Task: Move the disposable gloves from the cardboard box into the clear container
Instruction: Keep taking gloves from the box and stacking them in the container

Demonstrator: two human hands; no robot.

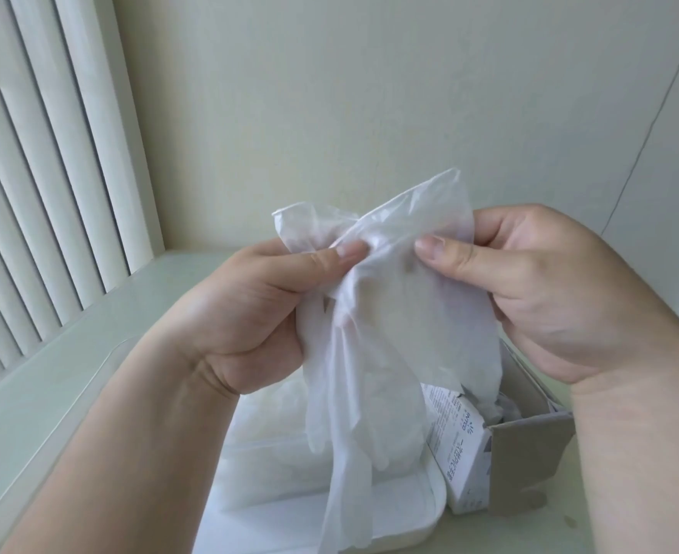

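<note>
- Head view, your hands: your left hand (250,313) and your right hand (554,297) are both raised well above the worktop (70,373). Each pinches the top of one bunch of disposable gloves (406,313) between thumb and curled fingers, and the two thumbs sit close together on the film.
- Head view, the gloves: the bunch hangs down from your grip in thin, translucent folds. Its loose finger ends dangle over the clear container (258,445). The bunch is out of the box and not yet set in the container, so it is in mid-transfer.
- Head view, the container: it stands on the worktop at near centre, right below your hands and just left of the cardboard box (530,457). A pale, hazy mass shows through its wall. That may be gloves already laid inside, but the hanging film blurs the view too much to be sure.
- Head view, the box: it sits at the near right with its flap open and a printed panel facing the container. Crumpled white film (500,407) shows in its mouth, and I judge it to be more gloves waiting there.
- What is left: the taking-out of this bunch is done. You have yet to lower it into the container and let go. After that, judging by the film in the box, at least one more trip remains.
</note>
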